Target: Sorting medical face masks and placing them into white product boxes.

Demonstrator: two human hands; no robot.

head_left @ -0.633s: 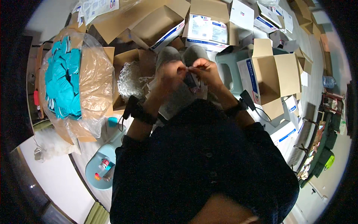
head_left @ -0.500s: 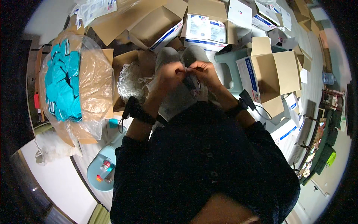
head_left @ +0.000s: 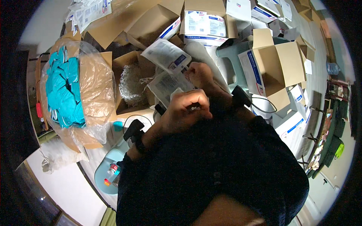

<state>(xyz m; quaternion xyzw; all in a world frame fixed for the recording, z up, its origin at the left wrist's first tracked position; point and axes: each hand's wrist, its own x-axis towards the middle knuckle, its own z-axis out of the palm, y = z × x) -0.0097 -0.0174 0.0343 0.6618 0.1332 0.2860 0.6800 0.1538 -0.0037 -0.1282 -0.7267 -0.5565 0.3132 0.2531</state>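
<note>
The upper packet (head_left: 166,54) wears a smooth, pale, film-like skin with a slight sheen; the lower packet (head_left: 164,86) looks alike, but duller in shadow. The open carton (head_left: 272,69) is matt brown cardboard inside, with a smoother white printed face. Thin, wrinkled, glossy clear plastic makes the bag (head_left: 98,81), and along its left edge the teal pieces (head_left: 62,88) show a soft sheen, whether cloth or film being unclear. Close to its box's left edge, the white bundle (head_left: 130,84) looks stringy and rough. The blue stool (head_left: 101,165) is smooth plastic, carrying a clear, shiny plastic bottle (head_left: 112,171). The person's dark top (head_left: 211,158) is matt cloth.
</note>
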